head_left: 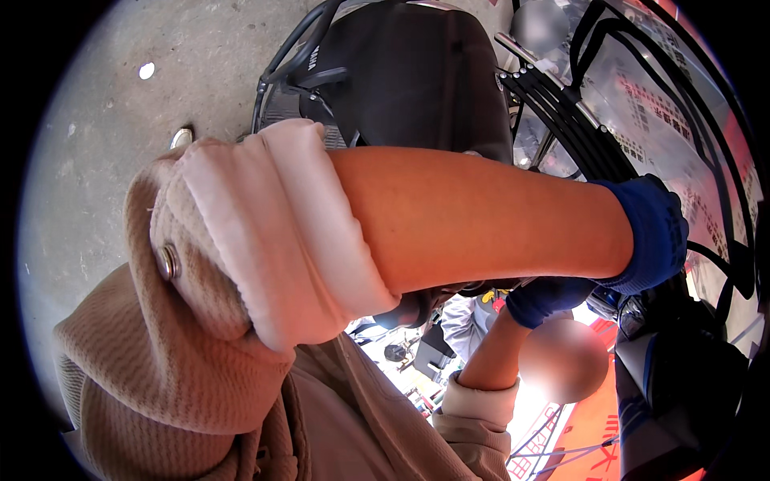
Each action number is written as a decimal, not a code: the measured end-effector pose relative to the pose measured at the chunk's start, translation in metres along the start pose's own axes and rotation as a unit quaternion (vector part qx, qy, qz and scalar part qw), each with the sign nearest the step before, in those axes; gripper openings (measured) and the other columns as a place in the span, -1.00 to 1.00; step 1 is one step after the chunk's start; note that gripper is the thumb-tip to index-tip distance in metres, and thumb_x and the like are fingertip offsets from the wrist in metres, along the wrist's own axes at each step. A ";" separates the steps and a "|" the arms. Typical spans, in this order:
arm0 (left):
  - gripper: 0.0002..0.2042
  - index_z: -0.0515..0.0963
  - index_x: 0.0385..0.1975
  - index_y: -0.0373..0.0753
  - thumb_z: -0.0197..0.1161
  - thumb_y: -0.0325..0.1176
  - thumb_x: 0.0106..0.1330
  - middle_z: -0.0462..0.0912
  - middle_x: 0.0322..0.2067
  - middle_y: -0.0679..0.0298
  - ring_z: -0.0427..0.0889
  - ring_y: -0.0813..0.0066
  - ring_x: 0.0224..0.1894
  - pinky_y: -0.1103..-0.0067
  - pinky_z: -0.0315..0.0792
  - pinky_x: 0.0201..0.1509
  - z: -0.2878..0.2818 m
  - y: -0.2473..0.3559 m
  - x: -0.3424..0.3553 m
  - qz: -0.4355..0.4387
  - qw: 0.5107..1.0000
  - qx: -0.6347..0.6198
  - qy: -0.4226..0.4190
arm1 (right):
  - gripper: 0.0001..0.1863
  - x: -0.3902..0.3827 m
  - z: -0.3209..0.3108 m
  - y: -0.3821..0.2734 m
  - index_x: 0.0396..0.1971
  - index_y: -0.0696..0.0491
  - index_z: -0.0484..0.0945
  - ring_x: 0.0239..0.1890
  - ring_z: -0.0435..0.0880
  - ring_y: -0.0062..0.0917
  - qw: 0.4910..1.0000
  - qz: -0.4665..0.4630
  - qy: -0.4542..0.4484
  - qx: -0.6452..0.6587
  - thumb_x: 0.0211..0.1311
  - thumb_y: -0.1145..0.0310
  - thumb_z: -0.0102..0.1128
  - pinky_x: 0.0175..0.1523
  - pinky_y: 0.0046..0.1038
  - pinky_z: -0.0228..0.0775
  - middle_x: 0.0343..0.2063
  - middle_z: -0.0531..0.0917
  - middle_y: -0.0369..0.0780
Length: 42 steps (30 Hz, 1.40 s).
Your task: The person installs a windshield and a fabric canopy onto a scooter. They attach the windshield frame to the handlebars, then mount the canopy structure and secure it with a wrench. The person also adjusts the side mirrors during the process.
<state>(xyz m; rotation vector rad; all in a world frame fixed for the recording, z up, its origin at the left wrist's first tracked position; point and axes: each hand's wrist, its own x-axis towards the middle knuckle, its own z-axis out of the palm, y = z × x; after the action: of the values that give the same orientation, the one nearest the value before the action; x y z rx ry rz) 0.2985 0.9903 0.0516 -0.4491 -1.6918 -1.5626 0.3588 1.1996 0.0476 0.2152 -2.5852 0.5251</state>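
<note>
Left hand (654, 232) in blue glove by black cables (561, 108), grip unclear; right hand (545, 297) gloved below, grip hidden; scooter seat (409, 72) behind.

A grey concrete floor (104, 144) is lying under everything. A black scooter (409, 72) is standing on it (beside one small pale spot (146, 70)).

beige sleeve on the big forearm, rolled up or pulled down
Rolled up. The beige sleeve is bunched in a thick cuff near the elbow, leaving the forearm bare down to the blue glove.
</note>
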 end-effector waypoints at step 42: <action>-0.64 0.51 -0.04 -0.20 0.24 -0.30 0.15 0.53 -0.06 0.16 0.49 0.24 0.02 0.39 0.34 0.10 -0.105 0.010 -0.076 0.064 0.917 0.339 -0.199 | -0.81 -0.047 -0.035 -0.019 -0.18 0.15 0.52 -0.37 0.63 -0.35 0.964 -0.111 0.090 0.225 0.20 0.50 0.14 -0.33 -0.35 0.42 -0.25 0.61 -0.07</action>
<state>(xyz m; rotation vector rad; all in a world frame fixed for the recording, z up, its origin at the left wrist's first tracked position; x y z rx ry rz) 0.3849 0.9099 -0.0029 -0.5120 -2.3198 -0.7309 0.4193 1.1991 0.0587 0.5750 -2.1986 0.9931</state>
